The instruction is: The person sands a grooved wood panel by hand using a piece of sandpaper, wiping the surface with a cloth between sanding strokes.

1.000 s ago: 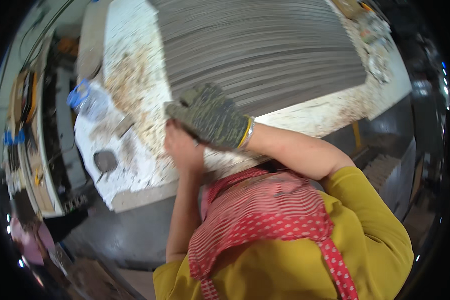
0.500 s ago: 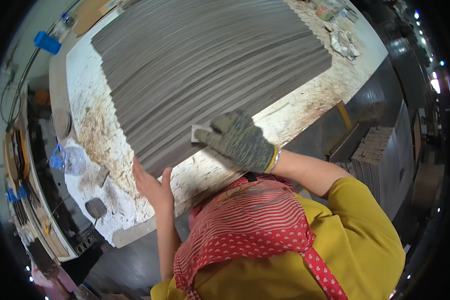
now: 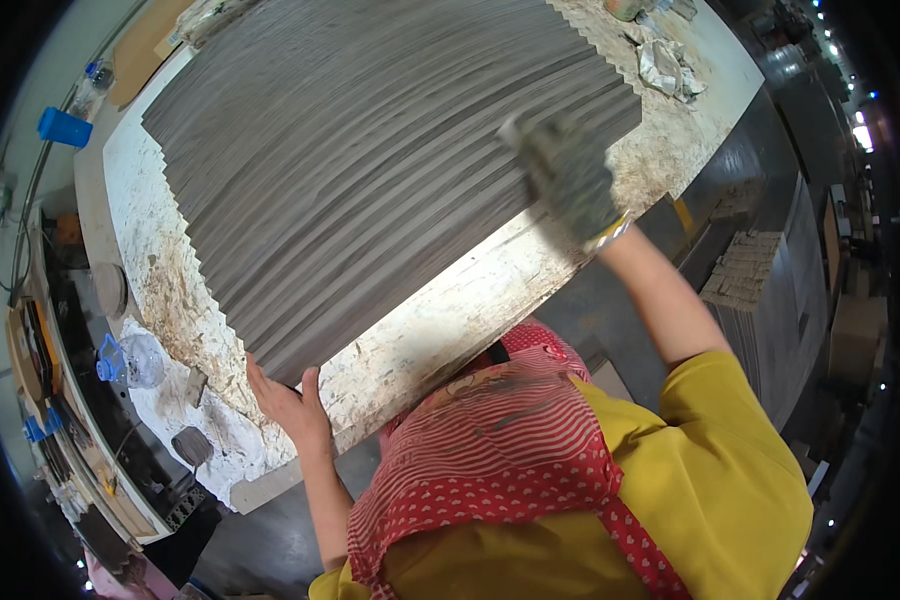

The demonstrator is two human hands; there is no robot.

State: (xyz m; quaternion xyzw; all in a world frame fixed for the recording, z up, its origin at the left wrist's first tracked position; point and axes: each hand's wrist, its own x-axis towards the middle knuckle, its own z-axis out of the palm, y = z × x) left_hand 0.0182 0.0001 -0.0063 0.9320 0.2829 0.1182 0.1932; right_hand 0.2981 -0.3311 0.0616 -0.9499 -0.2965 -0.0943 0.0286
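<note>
A broad grey wood-grain panel [image 3: 390, 170] made of long thin strips lies flat, its side edges stepped like saw teeth. At its near left corner is my bare left hand [image 3: 295, 408], thumb and fingers spread and touching the edges on both sides of that corner. My right hand [image 3: 570, 182], in a dark mottled work glove, is over the panel's near right part and smeared by motion. It is closed on a small pale pad [image 3: 511, 130], which shows at the fingertips; whether the pad touches the surface I cannot tell.
The panel rests on a stained white table [image 3: 470, 290]. On it are a crumpled wrapper [image 3: 665, 70] at the far right, and a clear jug [image 3: 142, 362] and a round dark pad [image 3: 191, 445] at the left. A stack of boards [image 3: 745, 300] stands right of the table.
My right hand has swept with the pad away and to the right across the panel. My left hand stays at the same corner. The whole view has shifted slightly.
</note>
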